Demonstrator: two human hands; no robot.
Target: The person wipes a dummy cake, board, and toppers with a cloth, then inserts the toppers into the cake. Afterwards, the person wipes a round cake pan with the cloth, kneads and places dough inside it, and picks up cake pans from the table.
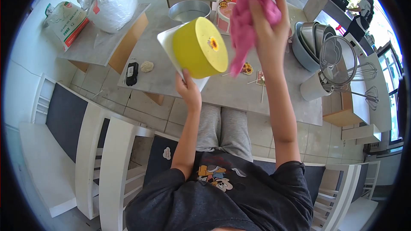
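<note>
A yellow cylinder (184,51) with a small sunflower picture on its flat end rests tilted against a white board (165,42). My left hand (189,90) grips the board's lower edge, its thumb near the cylinder. Raised at the upper right, my right hand (272,30) is closed around a crumpled pink cloth (244,25), which hangs down beside the cylinder without visibly touching it. Below the cloth, a sunflower topper (247,69) and another small topper on a stick (260,78) lie on the grey table (150,87).
A round metal pan (189,11) stands behind the cylinder. At right are nested metal bowls (305,47), a white container (311,87) and whisks (364,72). A black device (132,74) lies at left. Bags (112,4) sit on a side table. A person (361,17) stands far right.
</note>
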